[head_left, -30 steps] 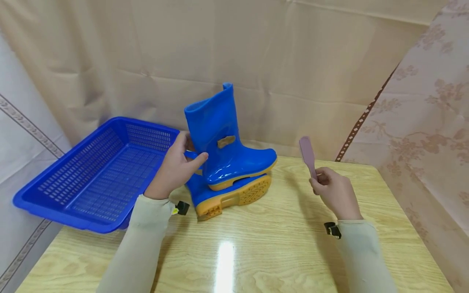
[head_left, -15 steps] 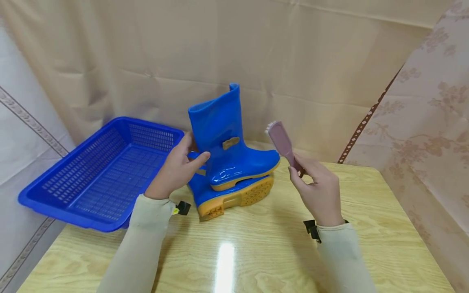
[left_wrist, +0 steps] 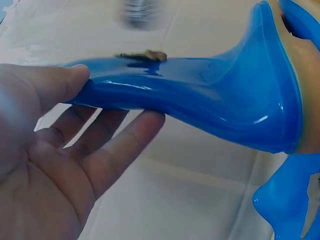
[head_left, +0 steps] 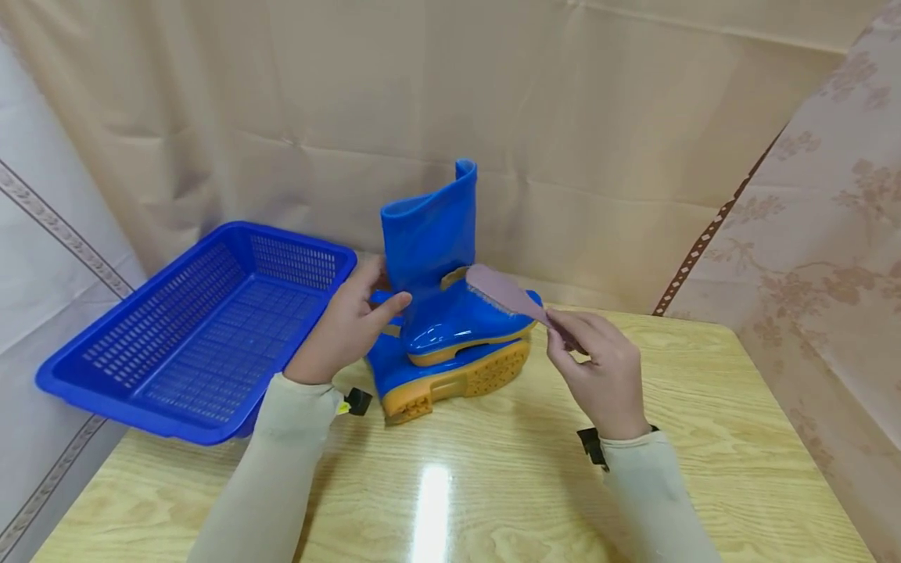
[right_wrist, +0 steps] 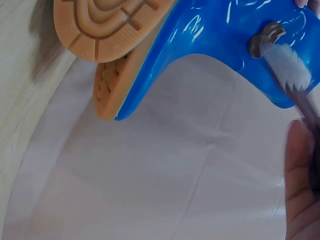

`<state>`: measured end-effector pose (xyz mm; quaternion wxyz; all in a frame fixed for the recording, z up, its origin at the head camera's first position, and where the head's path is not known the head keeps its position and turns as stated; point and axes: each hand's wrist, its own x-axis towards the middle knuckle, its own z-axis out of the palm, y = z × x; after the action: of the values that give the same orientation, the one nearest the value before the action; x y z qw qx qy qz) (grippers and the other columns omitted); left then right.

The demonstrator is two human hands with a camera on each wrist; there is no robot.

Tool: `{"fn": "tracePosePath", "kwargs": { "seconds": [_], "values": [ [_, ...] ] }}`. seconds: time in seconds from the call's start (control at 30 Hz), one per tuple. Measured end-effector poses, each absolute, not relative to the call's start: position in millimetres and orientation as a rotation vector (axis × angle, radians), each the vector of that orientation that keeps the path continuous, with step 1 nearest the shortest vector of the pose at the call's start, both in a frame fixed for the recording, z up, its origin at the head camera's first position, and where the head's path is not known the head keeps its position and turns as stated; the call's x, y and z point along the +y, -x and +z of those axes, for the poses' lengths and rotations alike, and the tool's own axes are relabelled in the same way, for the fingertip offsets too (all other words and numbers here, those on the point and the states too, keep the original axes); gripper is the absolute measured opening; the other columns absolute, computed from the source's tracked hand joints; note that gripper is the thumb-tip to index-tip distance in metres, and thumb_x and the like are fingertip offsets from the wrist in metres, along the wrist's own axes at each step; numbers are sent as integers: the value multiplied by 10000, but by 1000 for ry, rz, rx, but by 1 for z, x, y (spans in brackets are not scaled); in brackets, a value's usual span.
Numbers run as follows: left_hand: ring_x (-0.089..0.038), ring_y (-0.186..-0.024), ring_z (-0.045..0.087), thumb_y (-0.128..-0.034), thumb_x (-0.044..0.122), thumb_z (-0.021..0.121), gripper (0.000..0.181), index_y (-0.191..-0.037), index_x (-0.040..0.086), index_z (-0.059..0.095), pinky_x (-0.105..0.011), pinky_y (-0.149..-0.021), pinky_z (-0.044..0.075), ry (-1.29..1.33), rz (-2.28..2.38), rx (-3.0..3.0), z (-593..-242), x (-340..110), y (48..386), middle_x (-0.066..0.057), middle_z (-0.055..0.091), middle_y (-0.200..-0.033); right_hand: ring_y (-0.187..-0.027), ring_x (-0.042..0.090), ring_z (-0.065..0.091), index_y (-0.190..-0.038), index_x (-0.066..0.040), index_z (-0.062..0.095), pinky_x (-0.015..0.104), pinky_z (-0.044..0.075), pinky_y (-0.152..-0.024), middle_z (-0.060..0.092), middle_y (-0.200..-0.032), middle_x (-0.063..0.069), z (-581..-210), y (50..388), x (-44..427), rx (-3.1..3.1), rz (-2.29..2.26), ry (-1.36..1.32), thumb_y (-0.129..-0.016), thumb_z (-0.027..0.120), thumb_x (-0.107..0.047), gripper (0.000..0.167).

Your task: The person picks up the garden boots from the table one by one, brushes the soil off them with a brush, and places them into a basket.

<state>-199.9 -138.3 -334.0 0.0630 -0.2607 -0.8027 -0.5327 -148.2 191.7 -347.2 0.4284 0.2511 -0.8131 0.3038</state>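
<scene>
In the head view a blue rain boot (head_left: 431, 242) with a yellow sole stands upright on a second boot (head_left: 457, 375), which lies on its side. My left hand (head_left: 345, 324) holds the upright boot's shaft from behind, thumb on one side and fingers on the other, as the left wrist view confirms. A brown smear (right_wrist: 267, 39) marks the shaft near the ankle. My right hand (head_left: 598, 371) pinches the handle of a mauve brush (head_left: 503, 289). Its white bristles (right_wrist: 290, 67) face the boot beside the smear; whether they touch is unclear.
A blue perforated plastic basket (head_left: 141, 418) stands to the left on the wooden table (head_left: 493, 493). Beige cloth (head_left: 598, 156) hangs close behind the boots, and patterned cloth (head_left: 831, 313) hangs at the right.
The right hand has carried the brush leftward to the upright boot and turned its bristles down toward it. The left hand keeps its hold, and the upright boot's top appears slightly further right.
</scene>
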Motion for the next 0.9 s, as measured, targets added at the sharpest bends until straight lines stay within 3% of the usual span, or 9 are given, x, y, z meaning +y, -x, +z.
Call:
{"fn": "tracePosePath", "kwargs": {
  "seconds": [0.13, 0.23, 0.5, 0.6, 0.7, 0.77, 0.83, 0.9],
  "values": [
    [-295, -1171, 632, -1074, 201, 568, 512, -1543, 103, 388, -508, -907, 589, 777, -1564, -2457, -330, -136, 199, -126, 624, -1330, -669, 103, 544, -998, -22, 790, 122, 424, -615, 705, -834, 61, -347, 148, 191, -2038, 798, -571, -897, 727, 70, 150],
    [-287, -1160, 640, -1076, 191, 567, 496, -1534, 102, 399, -506, -907, 588, 769, -1532, -2477, -329, -135, 198, -124, 644, -1307, -658, 109, 496, -1050, 7, 764, 146, 377, -592, 682, -858, 97, -348, 149, 193, -2089, 847, -484, -964, 686, 39, 120],
    [-291, -1149, 647, -1083, 179, 552, 434, -1494, 116, 429, -493, -894, 592, 751, -1521, -2540, -327, -133, 198, -117, 648, -1272, -770, 209, 549, -1184, 43, 736, 337, 456, -630, 608, -1005, 139, -356, 154, 193, -2431, 675, -427, -1000, 659, -13, 207],
    [-279, -1140, 642, -1087, 185, 548, 400, -1470, 129, 448, -477, -876, 596, 741, -1524, -2563, -327, -132, 198, -102, 643, -1250, -812, 206, 614, -1157, 19, 743, 333, 514, -652, 629, -1071, 142, -357, 154, 194, -2537, 747, -393, -985, 668, 7, 188],
    [-284, -1119, 650, -1088, 193, 547, 397, -1467, 129, 447, -472, -860, 601, 737, -1524, -2566, -328, -132, 199, -103, 644, -1236, -703, 188, 599, -1137, -14, 725, 290, 494, -576, 694, -1028, 121, -356, 153, 197, -2651, 868, -327, -990, 639, 6, 171],
    [-299, -1110, 654, -1089, 199, 544, 410, -1477, 124, 436, -476, -856, 602, 737, -1527, -2561, -330, -132, 199, -114, 641, -1233, -597, 165, 537, -1143, -40, 710, 267, 440, -502, 691, -896, 99, -356, 154, 198, -2737, 964, -276, -1019, 593, -39, 171],
    [-311, -1100, 656, -1087, 200, 548, 426, -1487, 117, 427, -478, -856, 602, 741, -1536, -2550, -331, -133, 199, -121, 638, -1226, -533, 161, 436, -1137, -58, 698, 280, 363, -467, 628, -768, 56, -358, 157, 199, -2811, 1023, -224, -1065, 552, -152, 188],
    [-306, -1099, 654, -1084, 196, 554, 440, -1494, 109, 422, -477, -864, 599, 743, -1537, -2539, -332, -133, 199, -123, 640, -1217, -546, 173, 418, -1149, -64, 692, 305, 364, -502, 546, -723, 41, -359, 158, 200, -2835, 1047, -184, -1101, 497, -294, 306]
  ]
}}
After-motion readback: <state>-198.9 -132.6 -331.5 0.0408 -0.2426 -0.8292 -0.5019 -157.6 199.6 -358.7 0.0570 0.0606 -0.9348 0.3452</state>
